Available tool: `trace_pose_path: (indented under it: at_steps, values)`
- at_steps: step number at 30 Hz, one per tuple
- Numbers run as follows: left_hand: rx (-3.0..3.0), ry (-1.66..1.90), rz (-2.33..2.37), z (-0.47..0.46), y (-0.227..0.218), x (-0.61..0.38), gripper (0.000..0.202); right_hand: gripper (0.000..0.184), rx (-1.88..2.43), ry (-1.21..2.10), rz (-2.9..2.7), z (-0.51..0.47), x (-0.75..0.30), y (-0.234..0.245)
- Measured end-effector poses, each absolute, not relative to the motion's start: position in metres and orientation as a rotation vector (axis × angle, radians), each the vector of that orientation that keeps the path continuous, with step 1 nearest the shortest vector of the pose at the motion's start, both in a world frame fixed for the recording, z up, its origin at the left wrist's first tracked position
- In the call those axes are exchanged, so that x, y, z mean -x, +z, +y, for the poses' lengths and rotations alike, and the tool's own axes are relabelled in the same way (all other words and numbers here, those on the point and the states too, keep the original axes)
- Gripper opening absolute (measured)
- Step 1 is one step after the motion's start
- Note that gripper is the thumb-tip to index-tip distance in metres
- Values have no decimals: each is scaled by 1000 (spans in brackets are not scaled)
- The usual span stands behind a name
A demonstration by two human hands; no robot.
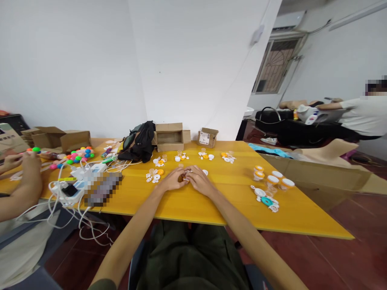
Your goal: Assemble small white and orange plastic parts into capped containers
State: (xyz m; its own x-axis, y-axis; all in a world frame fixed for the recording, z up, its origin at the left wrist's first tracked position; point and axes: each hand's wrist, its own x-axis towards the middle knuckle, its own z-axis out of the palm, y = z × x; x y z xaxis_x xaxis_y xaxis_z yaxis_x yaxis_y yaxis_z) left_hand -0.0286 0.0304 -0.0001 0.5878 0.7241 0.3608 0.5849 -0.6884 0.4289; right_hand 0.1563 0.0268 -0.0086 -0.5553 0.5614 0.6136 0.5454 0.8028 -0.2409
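Observation:
My left hand [173, 180] and my right hand [198, 180] meet at the middle of the yellow table [211, 201], fingers curled together around a small orange and white plastic part [184, 176] held between them. Small heaps of white and orange plastic parts [155, 175] lie just beyond my left hand, with more parts [181, 157] farther back. To my right stand several small orange and white capped pieces [273, 178], and a teal disc [267, 201] lies among white parts near the table's front right.
A black bag [139, 141] and open cardboard boxes [169, 137] sit at the back. Chargers and white cables [71, 189] lie at the left, beside colourful balls [78, 155]. Another person's arms [21, 177] work at the left; a person sits far right [359, 117].

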Motion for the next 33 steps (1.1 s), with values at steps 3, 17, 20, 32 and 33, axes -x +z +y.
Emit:
trace_pose_path:
  at_steps: [3,17,20,32,33]
  values:
    - [-2554,762,1077,30,0,28,6,21,804,23,-2290,27,-157,-9]
    - [-2566,762,1080,31,0,29,6,19,837,28,-2313,26,-157,-8]
    - [-2569,760,1079,31,0,29,7,18,843,32,-2313,26,-156,-9]
    - [-2568,744,1086,30,2,29,6,15,846,0,-2324,26,-157,-9]
    - [-2566,747,1086,30,2,29,6,15,852,-11,-2329,26,-156,-10]
